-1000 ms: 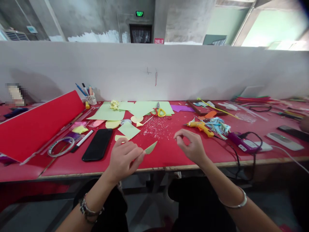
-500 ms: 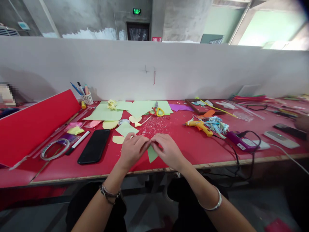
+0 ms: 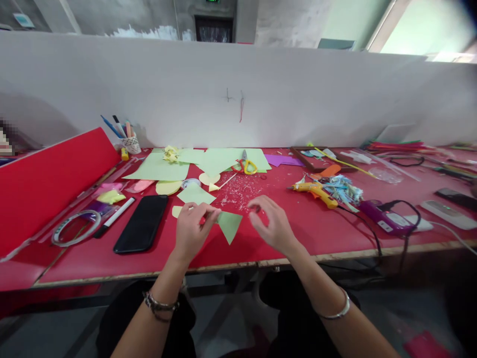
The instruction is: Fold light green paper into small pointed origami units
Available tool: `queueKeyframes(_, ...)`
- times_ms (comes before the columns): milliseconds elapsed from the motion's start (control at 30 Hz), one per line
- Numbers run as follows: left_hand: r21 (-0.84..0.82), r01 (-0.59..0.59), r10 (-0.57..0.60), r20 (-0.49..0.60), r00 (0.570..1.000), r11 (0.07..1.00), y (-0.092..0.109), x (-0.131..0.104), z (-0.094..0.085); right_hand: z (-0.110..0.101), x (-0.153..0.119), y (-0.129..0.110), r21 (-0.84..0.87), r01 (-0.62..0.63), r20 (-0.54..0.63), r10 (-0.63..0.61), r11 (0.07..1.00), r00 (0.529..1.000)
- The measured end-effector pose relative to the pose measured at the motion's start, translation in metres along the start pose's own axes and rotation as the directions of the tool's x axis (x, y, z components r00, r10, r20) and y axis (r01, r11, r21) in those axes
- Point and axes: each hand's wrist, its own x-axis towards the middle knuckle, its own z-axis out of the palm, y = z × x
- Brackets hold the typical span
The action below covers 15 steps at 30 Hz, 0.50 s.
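My left hand point(image 3: 194, 226) pinches one corner of a small green paper triangle point(image 3: 230, 226) above the red table, its point hanging down. To the right of the paper, my right hand point(image 3: 273, 223) is off it, fingers curved and apart with nothing between them. Just beyond my left hand lies a pale green paper piece point(image 3: 196, 194), with a cream paper piece point(image 3: 176, 211) partly hidden by that hand. Red-and-yellow scissors point(image 3: 248, 165) rest farther back on green paper sheets point(image 3: 164, 170).
A black phone point(image 3: 141, 223), a white marker point(image 3: 115, 218) and a tape roll point(image 3: 76, 228) lie to the left by a red board point(image 3: 55, 184). Right of my hands are a yellow glue gun point(image 3: 316, 193), a purple power strip point(image 3: 383, 219) and cables. Paper scraps point(image 3: 238, 191) litter the middle.
My right hand has let go of the green paper triangle and moved right, its fingers opening. My left hand keeps the paper and has shifted slightly left. The view has tipped down.
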Motion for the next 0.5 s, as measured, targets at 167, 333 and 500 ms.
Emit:
queueKeyframes(167, 0.004, -0.058, 0.058, 0.029, 0.998, 0.998, 0.009, 0.0, 0.005, 0.006, 0.004, -0.012, 0.018, 0.117, 0.182, -0.119, 0.993, 0.976)
queueKeyframes(333, 0.246, -0.401, 0.365, 0.178, 0.914, 0.883, 0.011, -0.003, 0.006, 0.013, 0.0, -0.007, 0.066, 0.137, 0.253, -0.149, 0.988, 0.956)
queueKeyframes(500, 0.347, -0.451, 0.384, 0.247, 0.89, 0.822, 0.002, -0.006, 0.0, 0.014, 0.0, -0.008, 0.134, 0.129, 0.295, -0.164, 0.982, 0.941)
